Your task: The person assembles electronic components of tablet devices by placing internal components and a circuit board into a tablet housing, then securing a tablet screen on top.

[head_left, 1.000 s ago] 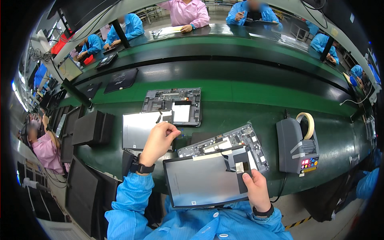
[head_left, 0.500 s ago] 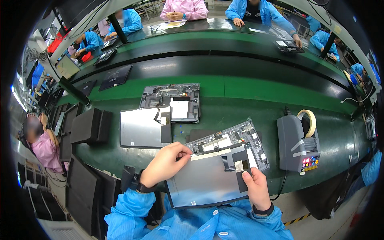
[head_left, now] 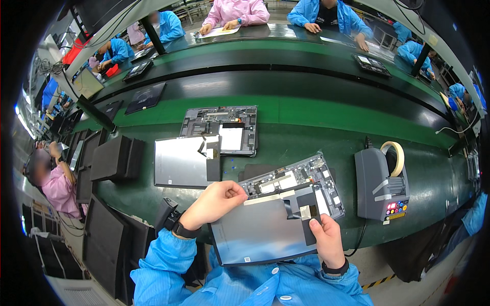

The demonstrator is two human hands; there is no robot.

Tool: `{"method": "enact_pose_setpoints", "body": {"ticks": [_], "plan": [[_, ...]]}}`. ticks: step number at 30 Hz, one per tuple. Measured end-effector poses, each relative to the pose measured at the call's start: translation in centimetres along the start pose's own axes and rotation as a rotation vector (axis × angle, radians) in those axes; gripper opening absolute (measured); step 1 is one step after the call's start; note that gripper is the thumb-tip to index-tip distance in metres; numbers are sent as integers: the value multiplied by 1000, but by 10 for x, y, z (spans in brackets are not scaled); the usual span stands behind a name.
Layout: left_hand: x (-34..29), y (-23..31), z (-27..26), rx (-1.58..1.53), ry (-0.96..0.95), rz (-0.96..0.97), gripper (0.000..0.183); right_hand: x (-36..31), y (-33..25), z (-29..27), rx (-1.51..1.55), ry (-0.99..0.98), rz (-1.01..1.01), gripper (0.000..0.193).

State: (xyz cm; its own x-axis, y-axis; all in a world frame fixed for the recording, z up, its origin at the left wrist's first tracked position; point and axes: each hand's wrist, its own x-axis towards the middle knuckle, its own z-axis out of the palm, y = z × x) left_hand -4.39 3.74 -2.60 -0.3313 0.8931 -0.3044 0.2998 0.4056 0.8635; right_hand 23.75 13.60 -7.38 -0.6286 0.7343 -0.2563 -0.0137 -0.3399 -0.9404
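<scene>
A silver-grey display panel (head_left: 265,229) with a black flex area and a pale strip along its upper edge is tilted in front of me. My right hand (head_left: 327,238) grips its right edge, thumb on the face. My left hand (head_left: 220,201) is closed in a pinch at the panel's upper left corner, by the end of the pale strip; what the fingertips hold is too small to make out. Just behind the panel lies an opened device body (head_left: 326,186) with bare circuit boards, partly covered by it.
A second display panel (head_left: 178,166) overlaps another opened device body (head_left: 245,120) at the left. The grey tape dispenser (head_left: 375,188) stands on the right. Black foam trays (head_left: 115,158) are at the left edge. Co-workers sit beyond the far bench.
My left wrist and forearm have shifted slightly outward, the fingers still at the panel's corner. Across the bench, a co-worker's hand has come away from an opened device.
</scene>
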Motion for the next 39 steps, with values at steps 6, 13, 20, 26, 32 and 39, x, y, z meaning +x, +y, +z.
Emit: {"method": "enact_pose_setpoints", "body": {"ticks": [6, 13, 20, 26, 32, 39], "plan": [[1, 8, 14, 115, 94, 106, 15, 1, 0, 0, -17, 8, -2, 19], [-7, -1, 30, 304, 300, 525, 13, 2, 0, 0, 9, -1, 0, 20], [-11, -4, 45, 370, 416, 638, 22, 2, 0, 0, 10, 9, 2, 19], [-4, -1, 55, 341, 521, 514, 13, 1, 0, 1, 3, 14, 24, 19], [30, 0, -11, 324, 518, 332, 6, 1, 3, -1, -8, 23, -8, 19], [82, -51, -27, 728, 196, 381, 9, 2, -1, 3, 1, 34, -7, 18]]}}
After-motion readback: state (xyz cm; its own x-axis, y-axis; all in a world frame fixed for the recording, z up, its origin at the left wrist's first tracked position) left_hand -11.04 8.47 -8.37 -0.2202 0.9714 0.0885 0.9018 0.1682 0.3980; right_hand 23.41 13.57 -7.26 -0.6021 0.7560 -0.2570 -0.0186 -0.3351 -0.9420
